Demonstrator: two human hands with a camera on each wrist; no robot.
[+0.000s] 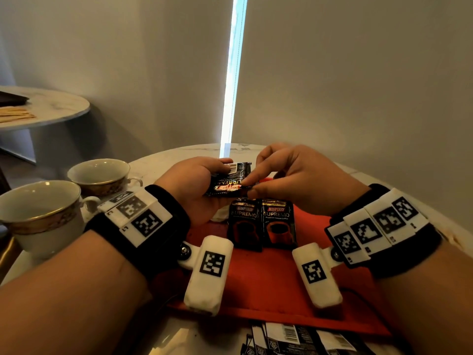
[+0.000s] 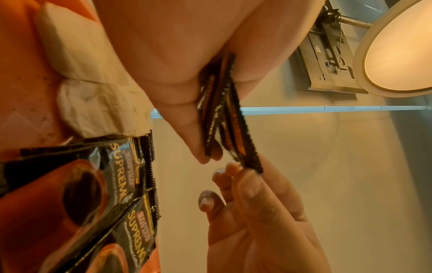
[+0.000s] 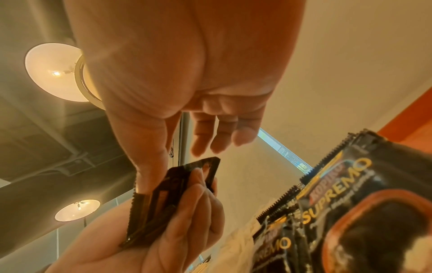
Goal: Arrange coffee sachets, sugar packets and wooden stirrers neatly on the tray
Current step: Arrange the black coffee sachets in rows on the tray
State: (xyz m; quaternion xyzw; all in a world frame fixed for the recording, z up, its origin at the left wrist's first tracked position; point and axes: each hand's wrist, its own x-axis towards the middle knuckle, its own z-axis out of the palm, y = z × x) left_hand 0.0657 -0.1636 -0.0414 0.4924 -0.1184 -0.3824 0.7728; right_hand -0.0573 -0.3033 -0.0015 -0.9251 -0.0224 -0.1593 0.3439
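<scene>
Head view: two black coffee sachets [image 1: 262,222] lie side by side, upright, near the middle of the red rectangular tray [image 1: 268,285], each reading "KOPIKO SUPREMO", with smaller print below, apparently "Premium Instant Coffee". White crumpled sugar packets [image 1: 220,215] sit just left of them, partly hidden. The left hand [image 1: 194,185] grips a small stack of black coffee sachets [image 1: 230,181] above the tray's far edge; "SUPREMO" and a barcode show on it. The right hand [image 1: 299,180] pinches the top sachet's edge with thumb and forefinger, other fingers loosely curled. More loose black sachets [image 1: 294,339] with barcodes lie on the round marble table at the tray's near edge. Pale wooden stirrers [image 1: 15,115] lie on a separate round table, far left, well apart from the tray. Two white gold-trimmed teacups [image 1: 76,190] stand left of the tray.

Left wrist view: thumb and fingers clamp the stack edge-on; right fingertips [image 2: 230,170] nip its lower corner. "KOPIKO SUPREMO" is readable on the placed pair.

Right wrist view: same pinch, three fingers free; "SUPREMO" readable.

Judgement: early-to-middle stage. Two sachets and some sugar are placed; held and loose sachets plus all stirrers remain.
</scene>
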